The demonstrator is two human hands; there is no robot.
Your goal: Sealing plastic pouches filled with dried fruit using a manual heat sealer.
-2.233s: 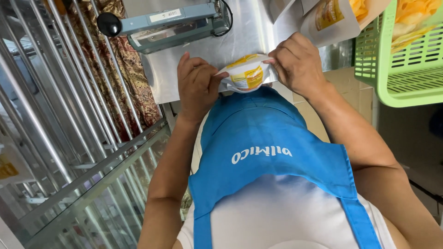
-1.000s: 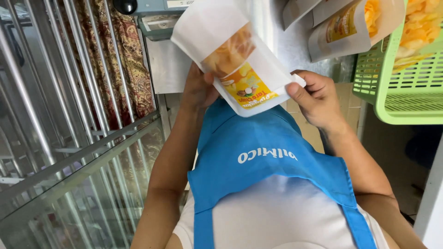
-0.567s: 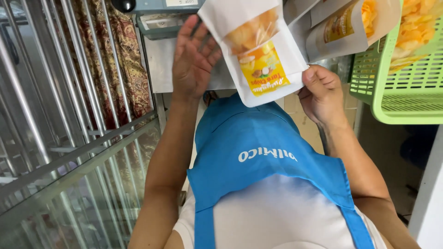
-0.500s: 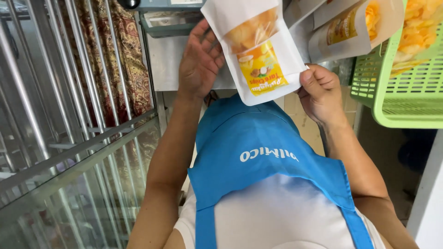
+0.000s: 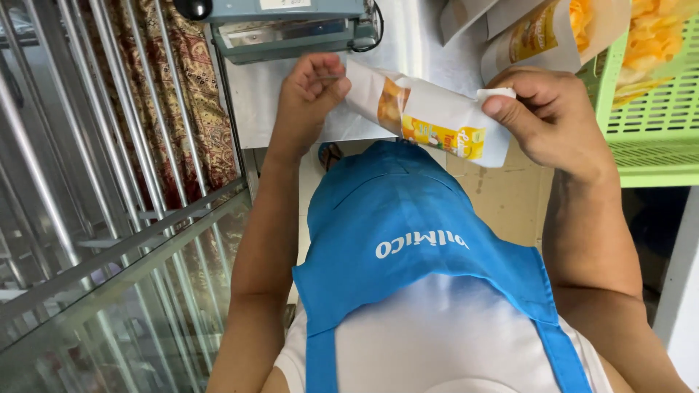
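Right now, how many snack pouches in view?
3. One pouch held between left hand and right hand; two more pouches lie on the table by the green basket. More may be cropped.

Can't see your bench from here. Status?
Left hand pinches pouch's end. Right hand grips other end. White snack pouch held level before sealer. Nothing between.

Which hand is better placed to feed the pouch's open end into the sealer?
Left, probably. The left hand pinches the pouch at the end nearest the sealer; the right hand holds the far end.
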